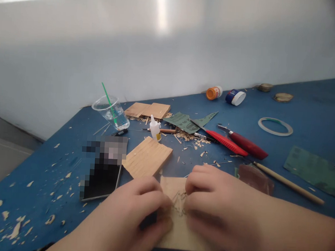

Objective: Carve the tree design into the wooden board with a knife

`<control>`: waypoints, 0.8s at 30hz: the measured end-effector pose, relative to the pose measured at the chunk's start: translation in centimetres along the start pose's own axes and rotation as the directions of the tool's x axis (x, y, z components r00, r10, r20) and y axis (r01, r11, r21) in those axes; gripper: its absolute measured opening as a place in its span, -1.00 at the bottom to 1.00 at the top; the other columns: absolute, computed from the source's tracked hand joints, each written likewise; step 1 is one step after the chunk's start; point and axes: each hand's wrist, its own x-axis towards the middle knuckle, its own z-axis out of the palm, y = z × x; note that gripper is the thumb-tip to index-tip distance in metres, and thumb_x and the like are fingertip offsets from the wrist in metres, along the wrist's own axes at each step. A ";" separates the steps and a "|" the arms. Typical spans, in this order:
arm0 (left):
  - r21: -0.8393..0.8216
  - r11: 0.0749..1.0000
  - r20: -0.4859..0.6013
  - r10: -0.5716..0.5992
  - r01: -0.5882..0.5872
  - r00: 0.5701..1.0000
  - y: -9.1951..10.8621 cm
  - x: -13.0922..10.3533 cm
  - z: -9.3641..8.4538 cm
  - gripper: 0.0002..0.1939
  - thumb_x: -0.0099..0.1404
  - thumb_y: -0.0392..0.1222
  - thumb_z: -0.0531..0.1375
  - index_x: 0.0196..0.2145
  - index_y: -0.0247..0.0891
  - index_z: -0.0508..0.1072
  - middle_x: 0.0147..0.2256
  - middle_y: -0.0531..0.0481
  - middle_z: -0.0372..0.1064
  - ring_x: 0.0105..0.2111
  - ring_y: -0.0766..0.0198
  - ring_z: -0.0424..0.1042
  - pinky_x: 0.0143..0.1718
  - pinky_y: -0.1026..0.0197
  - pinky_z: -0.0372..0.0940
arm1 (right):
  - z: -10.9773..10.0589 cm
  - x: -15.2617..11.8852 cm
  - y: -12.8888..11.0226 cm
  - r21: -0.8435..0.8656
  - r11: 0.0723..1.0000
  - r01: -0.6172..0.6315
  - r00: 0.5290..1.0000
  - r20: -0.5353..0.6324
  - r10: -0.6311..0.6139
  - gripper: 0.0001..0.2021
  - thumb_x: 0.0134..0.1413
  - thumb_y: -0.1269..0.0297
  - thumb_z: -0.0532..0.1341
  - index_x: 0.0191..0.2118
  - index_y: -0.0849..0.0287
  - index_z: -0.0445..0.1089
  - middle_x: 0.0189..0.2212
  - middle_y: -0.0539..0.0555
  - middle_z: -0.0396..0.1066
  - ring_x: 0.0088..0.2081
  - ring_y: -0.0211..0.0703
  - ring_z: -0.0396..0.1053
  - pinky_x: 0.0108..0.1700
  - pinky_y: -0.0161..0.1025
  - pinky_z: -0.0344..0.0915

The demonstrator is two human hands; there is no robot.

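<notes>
Head view shows a pale, flat wooden board (176,226) on the blue table (248,111), thin dark squiggles (179,203) marking its middle. Over it, the left hand (141,199) and right hand (222,197) curl narrowly; I can't tell whether they pinch anything. Beyond, a plastic cup (105,113) holds clear liquid (120,120) and a green straw (108,98).

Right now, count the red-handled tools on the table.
2. The bright red tool lies with its blade over the farther green sheet; the dark red tool lies just right of it. The right hand may hide others.
</notes>
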 end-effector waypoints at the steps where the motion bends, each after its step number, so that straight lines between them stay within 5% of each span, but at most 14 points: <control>1: 0.026 0.999 0.015 0.025 -0.025 1.000 0.1 -0.1 -0.2 -0.78 0.35 -0.38 0.23 -0.19 -0.13 0.64 -0.20 -0.01 0.53 -0.23 0.20 0.58 -0.17 0.26 0.50 | 0.0 -0.1 -0.1 -0.029 1.000 0.006 1.000 0.021 -0.005 -0.85 0.40 0.29 0.25 -0.28 0.11 0.37 -0.22 0.01 0.40 -0.21 -0.13 0.28 -0.16 -0.07 0.17; 14: 0.149 0.984 -0.004 0.098 -0.097 0.995 0.3 -0.7 -1.0 -0.85 0.30 -0.35 0.24 -0.30 -0.14 0.58 -0.27 -0.03 0.52 -0.30 0.19 0.57 -0.20 0.29 0.52 | 0.7 -0.4 -0.7 -0.187 0.978 0.097 0.995 0.046 -0.090 -0.82 0.38 0.24 0.27 -0.30 0.09 0.35 -0.30 -0.02 0.46 -0.31 -0.10 0.32 -0.10 -0.01 0.16; 24: 0.084 0.979 0.015 0.184 -0.184 0.983 0.6 -0.6 -0.9 -0.72 0.31 -0.40 0.24 -0.18 -0.06 0.67 -0.24 0.02 0.54 -0.30 0.24 0.54 -0.25 0.30 0.48 | 0.9 -0.5 -0.4 -0.211 0.970 0.118 0.989 0.113 -0.096 -0.82 0.37 0.18 0.30 -0.30 0.06 0.38 -0.30 0.00 0.53 -0.28 -0.05 0.38 -0.05 0.07 0.19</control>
